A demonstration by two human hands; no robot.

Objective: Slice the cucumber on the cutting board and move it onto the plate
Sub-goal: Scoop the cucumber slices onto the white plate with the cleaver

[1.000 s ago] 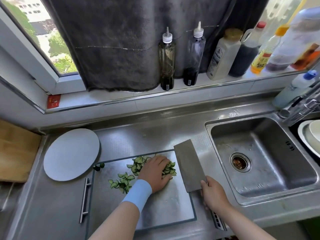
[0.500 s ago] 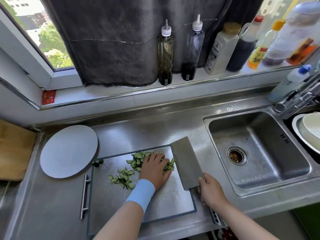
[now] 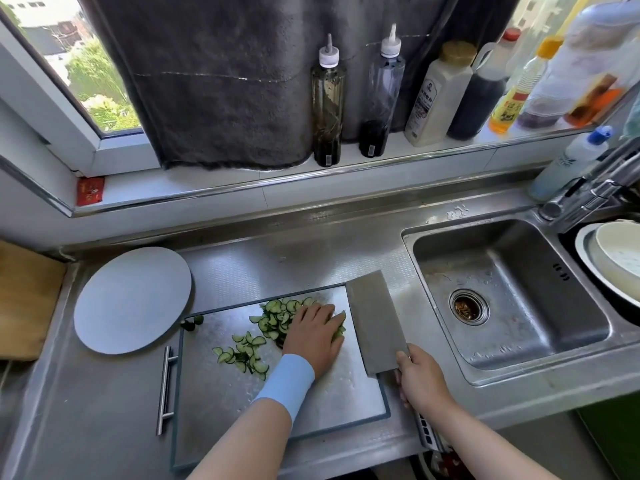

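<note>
Your left hand [image 3: 313, 336] lies flat, fingers straight, on the heap of thin half-moon cucumber slices [image 3: 273, 315] at the far end of the steel board [image 3: 214, 393]. Your right hand [image 3: 420, 379] grips the handle of the broad rectangular cleaver [image 3: 375, 323], whose blade is just beside the heap. The round matte plate [image 3: 133, 299] sits left of the board on the steel worktop [image 3: 294, 261].

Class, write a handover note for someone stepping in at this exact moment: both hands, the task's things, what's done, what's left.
Left hand rests on the cucumber slices on the cutting board.
Right hand grips the cleaver, blade beside the pile at the board's right edge.
Done: cucumber appears sliced.
Left: gather slices and move them to the plate, which holds none yet.
</note>
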